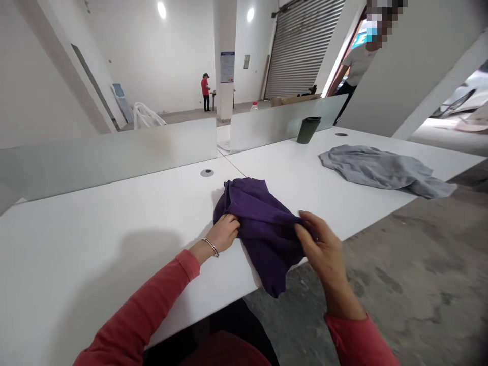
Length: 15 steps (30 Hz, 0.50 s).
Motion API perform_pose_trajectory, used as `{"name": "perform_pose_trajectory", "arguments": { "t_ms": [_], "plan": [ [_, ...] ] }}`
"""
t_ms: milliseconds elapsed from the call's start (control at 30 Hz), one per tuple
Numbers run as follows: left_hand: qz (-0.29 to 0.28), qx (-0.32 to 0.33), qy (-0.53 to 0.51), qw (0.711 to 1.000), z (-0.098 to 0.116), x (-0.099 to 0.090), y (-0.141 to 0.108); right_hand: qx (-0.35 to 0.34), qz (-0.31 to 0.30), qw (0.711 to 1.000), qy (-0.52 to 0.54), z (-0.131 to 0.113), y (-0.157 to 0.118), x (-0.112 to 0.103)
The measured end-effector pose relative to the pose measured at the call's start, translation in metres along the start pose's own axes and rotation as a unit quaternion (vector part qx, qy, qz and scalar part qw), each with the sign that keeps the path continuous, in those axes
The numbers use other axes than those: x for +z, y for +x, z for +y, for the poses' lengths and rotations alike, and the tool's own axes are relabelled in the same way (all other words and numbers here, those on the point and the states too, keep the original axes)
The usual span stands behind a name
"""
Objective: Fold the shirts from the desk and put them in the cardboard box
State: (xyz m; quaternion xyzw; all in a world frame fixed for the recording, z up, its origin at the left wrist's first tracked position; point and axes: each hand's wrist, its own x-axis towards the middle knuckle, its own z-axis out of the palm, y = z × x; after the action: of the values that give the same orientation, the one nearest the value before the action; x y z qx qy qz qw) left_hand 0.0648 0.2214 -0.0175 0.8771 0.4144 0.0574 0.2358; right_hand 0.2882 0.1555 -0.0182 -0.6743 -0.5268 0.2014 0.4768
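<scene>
A crumpled purple garment (263,218) lies on the white table, with its lower end hanging over the front edge. My left hand (223,233), with a silver bracelet at the wrist, is closed on the garment's left side; its fingertips are partly hidden in the folds. On the right, my right hand (323,246) pinches the cloth between thumb and fingers, holding that side raised a little. Which part of the garment each hand grips cannot be made out.
A grey garment (377,168) is spread on the table (114,254) at the right, partly over the edge. Near the frosted divider (263,129) stands a dark cup (308,130). One person (206,91) is at the back, another (354,66) by the doorway.
</scene>
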Motion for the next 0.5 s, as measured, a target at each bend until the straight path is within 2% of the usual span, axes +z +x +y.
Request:
{"name": "perform_pose_trajectory", "arguments": {
  "t_ms": [100,200,267,367,433,500],
  "plan": [
    [0.013,0.037,-0.010,0.999,0.007,-0.005,-0.004,-0.094,-0.142,0.985,-0.004,-0.009,0.021,0.031],
    [0.018,0.056,-0.004,0.998,0.010,-0.008,-0.011,-0.095,-0.240,0.965,-0.043,-0.006,0.040,0.060],
    [0.005,0.054,0.012,0.998,0.010,-0.008,-0.017,-0.070,-0.280,0.956,-0.058,-0.001,0.051,0.072],
    [-0.024,0.043,0.048,0.998,0.008,-0.010,-0.025,0.025,-0.255,0.965,-0.060,0.004,0.069,0.074],
    [-0.034,0.033,0.072,0.996,0.005,-0.014,-0.028,0.083,-0.208,0.972,-0.066,0.001,0.086,0.066],
    [-0.031,0.011,0.092,0.995,0.000,-0.024,-0.030,0.144,-0.146,0.979,-0.015,-0.005,0.110,0.053]
  ]
}}
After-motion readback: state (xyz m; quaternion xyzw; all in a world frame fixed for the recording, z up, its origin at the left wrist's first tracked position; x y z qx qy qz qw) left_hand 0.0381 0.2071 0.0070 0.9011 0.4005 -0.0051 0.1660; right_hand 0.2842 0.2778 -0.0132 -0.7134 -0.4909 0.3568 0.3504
